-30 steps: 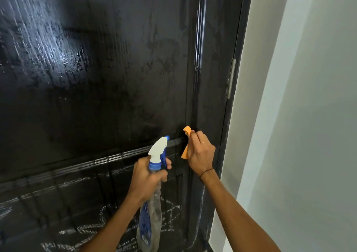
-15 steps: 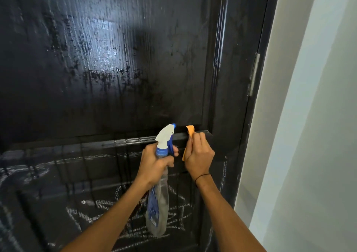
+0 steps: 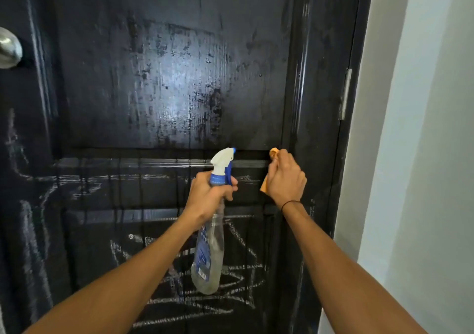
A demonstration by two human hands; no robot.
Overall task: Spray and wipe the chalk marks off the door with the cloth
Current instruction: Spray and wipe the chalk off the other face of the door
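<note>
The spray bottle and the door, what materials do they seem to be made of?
Spray bottle: likely clear plastic, see-through body, with an opaque white and blue trigger head. Door: probably wood painted glossy black; grain lines show under the wet shine, though a moulded panel cannot be ruled out.

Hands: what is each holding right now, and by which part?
Left hand holds the spray bottle by its neck, below the trigger head. Right hand holds the orange cloth, bunched against the door.

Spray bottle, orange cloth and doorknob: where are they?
spray bottle [image 3: 208, 256], head view, on its clear body.
orange cloth [image 3: 264, 185], head view, on the lower corner.
doorknob [image 3: 9, 48], head view, on its shiny front.
</note>
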